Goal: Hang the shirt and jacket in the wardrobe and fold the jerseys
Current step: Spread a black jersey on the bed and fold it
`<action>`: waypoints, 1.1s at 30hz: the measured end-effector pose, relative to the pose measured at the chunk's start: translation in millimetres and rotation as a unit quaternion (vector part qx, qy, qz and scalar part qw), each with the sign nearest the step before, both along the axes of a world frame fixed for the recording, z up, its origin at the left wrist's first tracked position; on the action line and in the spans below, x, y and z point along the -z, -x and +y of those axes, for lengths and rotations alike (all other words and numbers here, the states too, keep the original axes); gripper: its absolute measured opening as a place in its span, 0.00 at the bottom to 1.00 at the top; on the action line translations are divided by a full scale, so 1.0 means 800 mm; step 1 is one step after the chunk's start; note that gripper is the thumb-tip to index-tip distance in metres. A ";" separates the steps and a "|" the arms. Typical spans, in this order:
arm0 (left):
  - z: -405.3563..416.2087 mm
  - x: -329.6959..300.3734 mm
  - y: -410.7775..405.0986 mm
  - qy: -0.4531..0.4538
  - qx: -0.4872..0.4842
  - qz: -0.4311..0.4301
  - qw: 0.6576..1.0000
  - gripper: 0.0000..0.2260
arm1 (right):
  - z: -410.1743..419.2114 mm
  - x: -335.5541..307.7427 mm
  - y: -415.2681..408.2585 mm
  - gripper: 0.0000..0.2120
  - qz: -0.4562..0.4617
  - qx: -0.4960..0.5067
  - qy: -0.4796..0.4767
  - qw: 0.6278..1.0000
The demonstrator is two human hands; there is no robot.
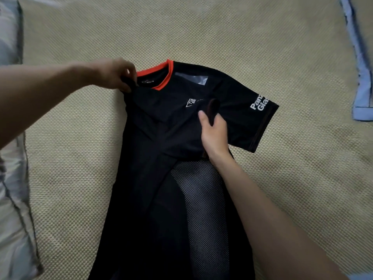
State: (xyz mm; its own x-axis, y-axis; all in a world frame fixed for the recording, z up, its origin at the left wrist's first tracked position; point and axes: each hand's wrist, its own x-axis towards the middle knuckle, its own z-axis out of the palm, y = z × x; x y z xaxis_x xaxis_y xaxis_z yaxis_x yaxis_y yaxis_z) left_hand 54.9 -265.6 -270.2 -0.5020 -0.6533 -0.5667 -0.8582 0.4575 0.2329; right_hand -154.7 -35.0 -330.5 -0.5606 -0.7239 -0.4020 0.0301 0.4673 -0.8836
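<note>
A black jersey (161, 126) with an orange collar lies front-up on a woven beige mat (272, 47). Its left side is folded inward, while the right sleeve with white lettering spreads out flat. A mesh panel shows lower down. My left hand (115, 74) pinches the fabric at the shoulder, just left of the collar. My right hand (214, 130) grips a bunched fold of black cloth at the chest, near the small white logo.
A light blue garment (361, 77) lies along the right edge of the mat. A grey-white quilted cloth (12, 178) runs down the left edge. Bare mat lies above the jersey and on both sides.
</note>
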 end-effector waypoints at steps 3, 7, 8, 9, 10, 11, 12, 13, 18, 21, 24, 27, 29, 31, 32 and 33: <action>-0.007 -0.004 0.007 -0.052 -0.063 0.048 0.995 0.11 | 0.007 -0.008 0.022 0.09 0.023 0.000 0.025 0.999; -0.009 -0.006 0.020 -0.099 -0.070 0.048 0.991 0.05 | 0.003 -0.016 0.053 0.05 0.023 0.029 0.062 0.997; -0.007 -0.007 0.024 -0.107 -0.072 0.051 0.990 0.03 | 0.002 -0.018 0.062 0.04 0.012 0.039 0.065 0.997; -0.005 -0.007 0.028 -0.117 -0.077 0.062 0.988 0.04 | 0.001 -0.018 0.071 0.05 -0.005 0.048 0.063 0.997; -0.004 -0.005 0.030 -0.125 -0.087 0.078 0.985 0.07 | 0.001 -0.015 0.079 0.08 -0.027 0.057 0.057 0.996; 0.000 -0.004 0.033 -0.136 -0.099 0.100 0.981 0.09 | 0.003 -0.010 0.086 0.10 -0.050 0.067 0.048 0.995; 0.004 -0.003 0.035 -0.144 -0.115 0.122 0.975 0.11 | 0.004 -0.005 0.092 0.13 -0.065 0.078 0.036 0.994; 0.006 -0.001 0.037 -0.149 -0.129 0.144 0.970 0.14 | 0.007 0.001 0.097 0.15 -0.071 0.086 0.022 0.994; 0.016 0.014 0.057 -0.093 -0.172 0.207 0.959 0.20 | 0.021 0.013 0.117 0.13 -0.040 0.096 -0.010 0.995; 0.020 0.018 0.073 -0.044 -0.204 0.212 0.955 0.18 | 0.018 0.005 0.132 0.13 0.000 0.098 0.004 0.995; 0.022 0.012 0.084 -0.139 -0.198 0.199 0.950 0.21 | 0.012 0.002 0.146 0.10 0.032 0.088 0.008 0.996; 0.023 0.006 0.084 -0.185 -0.111 0.143 0.966 0.17 | 0.012 0.009 0.153 0.11 0.063 0.057 -0.010 0.996; 0.015 0.014 0.081 -0.170 -0.083 0.130 0.973 0.10 | 0.016 0.015 0.155 0.12 0.074 0.048 -0.022 0.996; 0.010 0.019 0.077 -0.175 -0.102 0.152 0.967 0.08 | 0.022 0.020 0.155 0.12 0.082 0.049 -0.027 0.995; 0.007 0.019 0.075 -0.187 -0.123 0.167 0.960 0.09 | 0.026 0.023 0.155 0.11 0.083 0.053 -0.027 0.995; 0.005 0.020 0.072 -0.200 -0.140 0.178 0.953 0.10 | 0.029 0.027 0.156 0.11 0.080 0.057 -0.026 0.995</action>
